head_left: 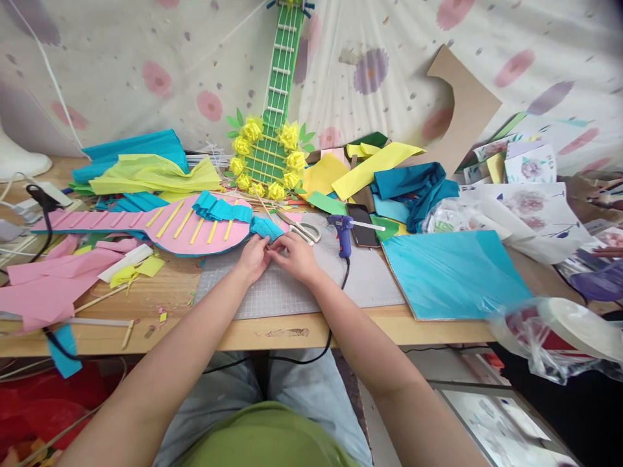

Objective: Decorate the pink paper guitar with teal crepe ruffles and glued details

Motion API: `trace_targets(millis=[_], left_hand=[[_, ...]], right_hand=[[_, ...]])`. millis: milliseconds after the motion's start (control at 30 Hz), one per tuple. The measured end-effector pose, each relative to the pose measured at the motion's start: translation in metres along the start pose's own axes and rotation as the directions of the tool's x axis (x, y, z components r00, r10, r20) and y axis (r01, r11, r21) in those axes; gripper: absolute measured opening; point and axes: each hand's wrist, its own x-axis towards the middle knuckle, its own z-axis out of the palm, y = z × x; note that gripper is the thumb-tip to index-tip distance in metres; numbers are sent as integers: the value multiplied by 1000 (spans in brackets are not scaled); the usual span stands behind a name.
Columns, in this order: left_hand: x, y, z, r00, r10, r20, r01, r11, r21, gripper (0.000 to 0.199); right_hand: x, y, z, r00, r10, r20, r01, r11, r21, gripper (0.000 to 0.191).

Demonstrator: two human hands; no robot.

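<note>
I see L hand (252, 259) + R hand (296, 258) tog., fingertips pinched tight on blue crepe strip (267, 227), mid tabletop (438, 331), back fr. front edge. Strip lies beyond fingers, long axis running far-L twd pink guitar cutout (205, 231). Hands abt equally near; fingertips partly hidden, so R hold less sure.

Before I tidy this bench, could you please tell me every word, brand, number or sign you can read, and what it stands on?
No text can be read for certain.
White card: dark lettering at its right edge, too small to read.
Glue gun: no legible brand; any label is too small.
Mat: grid lines show, but no number can be read.
Phone: dark screen, no readable text.
</note>
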Motion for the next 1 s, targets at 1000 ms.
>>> trace_targets(millis=[1000], left_hand=[[-12,4,-11,830,397,392,-541,403,738,31]], right_hand=[[3,23,-12,949,250,190,-314,718,621,27]])
